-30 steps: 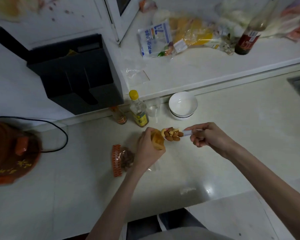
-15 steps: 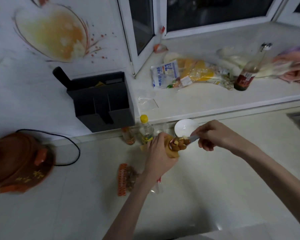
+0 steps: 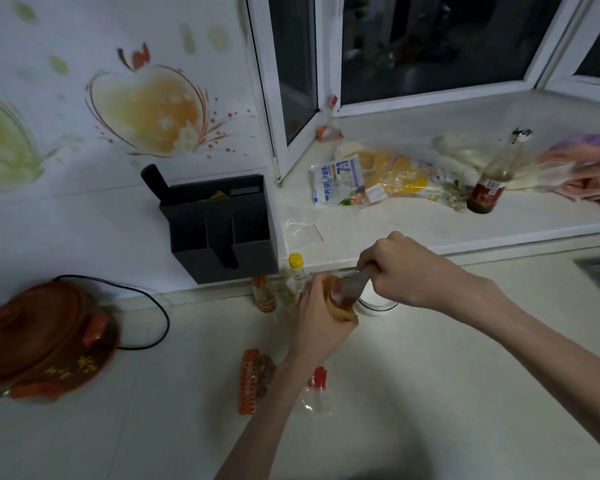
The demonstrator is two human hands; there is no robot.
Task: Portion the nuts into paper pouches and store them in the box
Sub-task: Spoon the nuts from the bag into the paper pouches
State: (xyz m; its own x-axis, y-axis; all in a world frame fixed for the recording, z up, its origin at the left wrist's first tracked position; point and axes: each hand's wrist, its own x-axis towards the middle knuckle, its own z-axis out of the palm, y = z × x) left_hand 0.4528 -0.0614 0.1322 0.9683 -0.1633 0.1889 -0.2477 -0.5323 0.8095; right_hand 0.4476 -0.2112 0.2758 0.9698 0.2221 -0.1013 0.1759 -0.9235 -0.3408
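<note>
My left hand (image 3: 317,317) grips a small brown paper pouch (image 3: 340,311) above the counter, its mouth turned up and to the right. My right hand (image 3: 400,271) pinches the handle of a pale spoon (image 3: 354,284) tilted down into the pouch's mouth, with reddish nuts at its tip. On the counter below my left forearm lies a clear nut bag (image 3: 257,379) with an orange strip. The dark grey box (image 3: 222,230) with compartments stands against the wall behind.
A white bowl (image 3: 374,304) sits partly hidden behind my right hand. Two small bottles (image 3: 297,273) stand by the ledge. A brown clay pot (image 3: 45,341) with a black cord is at the left. Food bags (image 3: 371,178) and a dark bottle (image 3: 489,187) lie on the windowsill.
The spoon has gone from level beside the pouch to tipped down into its mouth. The view has tilted up, showing more wall and window.
</note>
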